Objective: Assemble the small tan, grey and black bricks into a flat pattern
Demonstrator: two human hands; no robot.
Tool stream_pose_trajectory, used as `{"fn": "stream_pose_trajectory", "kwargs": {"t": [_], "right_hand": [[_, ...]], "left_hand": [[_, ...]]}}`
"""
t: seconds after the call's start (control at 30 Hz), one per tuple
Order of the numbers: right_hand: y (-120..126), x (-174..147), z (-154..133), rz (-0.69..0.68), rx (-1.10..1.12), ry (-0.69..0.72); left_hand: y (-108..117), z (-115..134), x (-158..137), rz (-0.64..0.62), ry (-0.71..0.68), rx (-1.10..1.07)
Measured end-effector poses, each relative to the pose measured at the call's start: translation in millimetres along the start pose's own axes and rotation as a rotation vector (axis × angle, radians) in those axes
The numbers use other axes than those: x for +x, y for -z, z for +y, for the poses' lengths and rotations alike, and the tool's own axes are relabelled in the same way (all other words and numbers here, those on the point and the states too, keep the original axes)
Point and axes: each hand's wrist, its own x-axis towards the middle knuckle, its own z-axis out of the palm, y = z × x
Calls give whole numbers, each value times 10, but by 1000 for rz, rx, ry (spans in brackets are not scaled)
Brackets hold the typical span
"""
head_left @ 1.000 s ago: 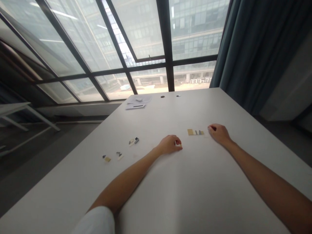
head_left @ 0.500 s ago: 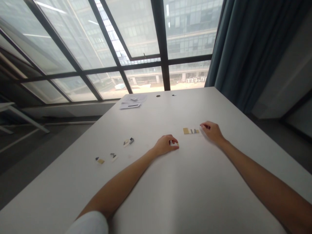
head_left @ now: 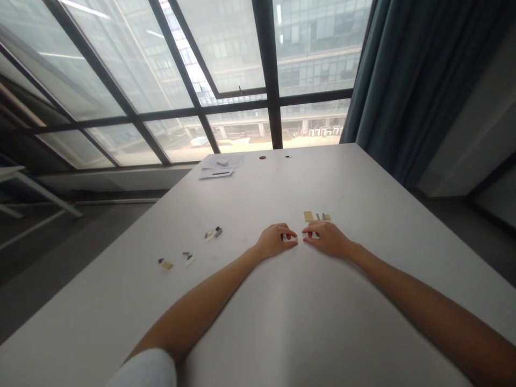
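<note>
My left hand point(head_left: 277, 241) rests on the white table, thumb and fingers curled round a small yellowish block point(head_left: 296, 239). Just to its right is my right hand point(head_left: 325, 238), its fingertips pinched close to that block with a narrow gap between the hands. Whatever the right fingers hold is too small to make out. Directly behind the right hand lies a short row of small yellow, white and grey blocks point(head_left: 308, 216), partly covered by that hand.
To the left lie loose small pieces: a white and dark group point(head_left: 213, 233), a grey and white pair point(head_left: 187, 258) and a yellow and dark pair point(head_left: 166, 264). Papers point(head_left: 217, 171) lie at the table's far left. A dark round disc point(head_left: 262, 157) is near the back edge.
My right hand has moved left and toward me, from the right end of the block row to beside my left hand. The left hand has stayed almost still.
</note>
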Motion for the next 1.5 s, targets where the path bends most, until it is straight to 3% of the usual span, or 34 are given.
{"fn": "stream_pose_trajectory", "kwargs": {"t": [0.27,1.5], "right_hand": [[-31,-20,-60,-69,-32,-42],[-92,-14,-44,-42,22,-44]], "left_hand": [[-89,64,-13,21,2,39],[-109,-3,63,-4,11,-24]]}}
